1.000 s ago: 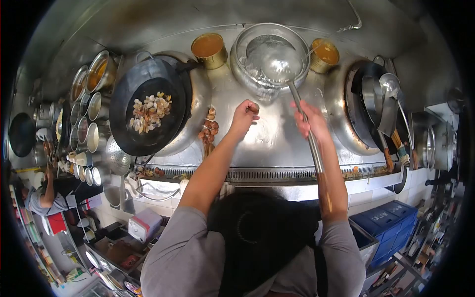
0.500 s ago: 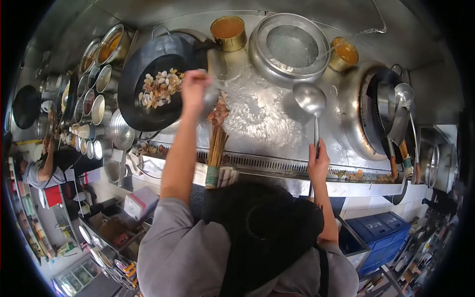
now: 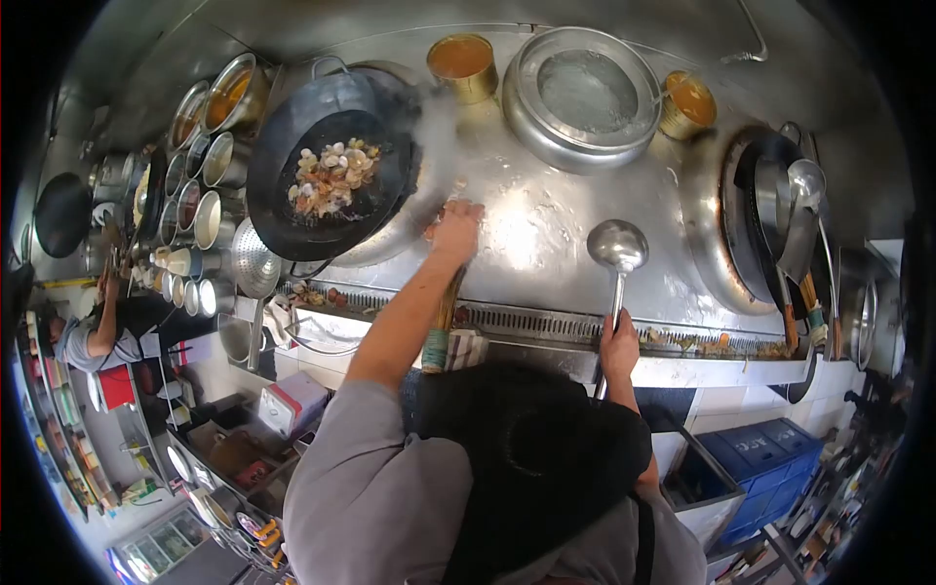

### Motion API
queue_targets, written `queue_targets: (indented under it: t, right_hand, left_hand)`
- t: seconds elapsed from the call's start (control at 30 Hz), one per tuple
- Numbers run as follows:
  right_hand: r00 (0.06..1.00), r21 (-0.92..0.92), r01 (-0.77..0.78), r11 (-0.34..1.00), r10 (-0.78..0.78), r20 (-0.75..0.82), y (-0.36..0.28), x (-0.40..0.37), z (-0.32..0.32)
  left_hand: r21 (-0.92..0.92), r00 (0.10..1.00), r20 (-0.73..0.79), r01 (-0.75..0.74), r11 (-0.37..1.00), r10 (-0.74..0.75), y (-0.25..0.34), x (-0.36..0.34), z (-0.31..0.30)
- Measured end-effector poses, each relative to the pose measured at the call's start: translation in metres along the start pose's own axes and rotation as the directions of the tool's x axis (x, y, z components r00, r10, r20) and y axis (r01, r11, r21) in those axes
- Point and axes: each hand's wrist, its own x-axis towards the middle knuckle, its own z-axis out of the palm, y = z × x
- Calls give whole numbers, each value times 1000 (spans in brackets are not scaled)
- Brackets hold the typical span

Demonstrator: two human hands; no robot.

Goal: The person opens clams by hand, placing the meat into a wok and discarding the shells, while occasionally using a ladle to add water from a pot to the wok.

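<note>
Steel desk, wet & shiny. Black wok w/ shellfish is set at its left. Just right of wok, bamboo brush is clasped by left hand. Further right, long steel ladle, round shiny bowl, is gripped at handle end by right hand.

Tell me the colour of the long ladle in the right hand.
Shiny silver metal ladle; head view.

Blur beside the wok
Just right of it the left hand is smeared — fingers' hold on the bamboo brush unreadable; farther right, the right hand hides the end of the ladle.
</note>
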Motion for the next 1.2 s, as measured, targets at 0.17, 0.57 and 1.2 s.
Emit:
queue_targets:
  t: [0.17,0.57,1.2]
  right_hand:
    - [952,-141,244,959,-265,-156,-4,12,-15]
    - [775,279,617,736,-630,-53,-127,60,-11]
    - [827,664,438,606,-562,-34,-195,80,-47]
  left_hand:
    - [43,986,151,66,997,-71,-4,10,52]
    - [-174,976,1,216,961,-220,3,5,71]
    - [-993,993,110,111,-42,31,78,-46,-65]
